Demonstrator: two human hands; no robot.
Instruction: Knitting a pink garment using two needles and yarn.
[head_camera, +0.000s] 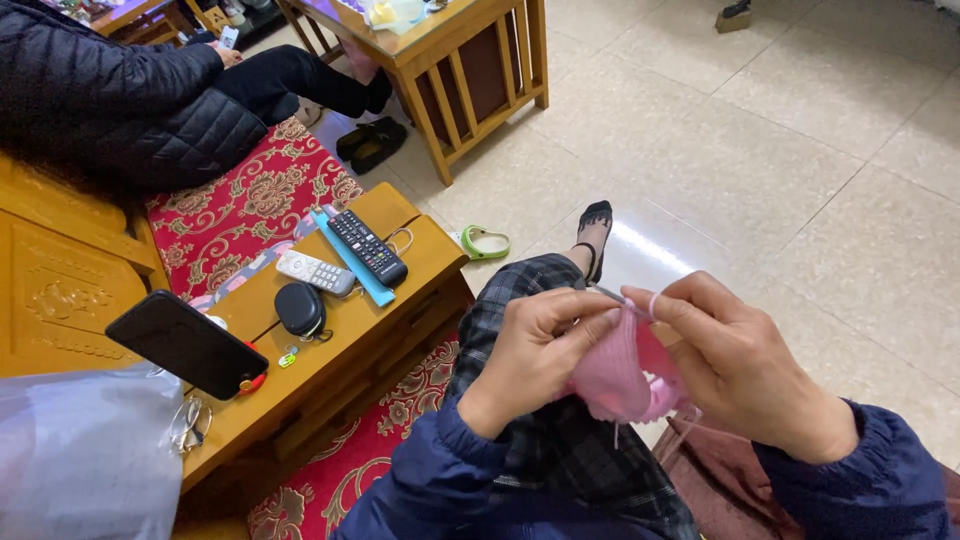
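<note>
Pink knitting (612, 372) pinched by left hand (530, 355) and right hand (735, 365) above beige floor tiles (800, 170).

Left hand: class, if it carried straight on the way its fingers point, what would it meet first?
Likely the right hand: the left hand points across the pink knitting toward it, fingertips almost meeting at the needle.

A small pink knitted piece (612, 375) hangs bunched between both hands, its upper edge pinched by the left hand (535, 355). A thin grey crochet hook (612, 295) pokes out above it, slanting toward the right hand (735, 365). Pink yarn (655, 300) loops over the right forefinger.
</note>
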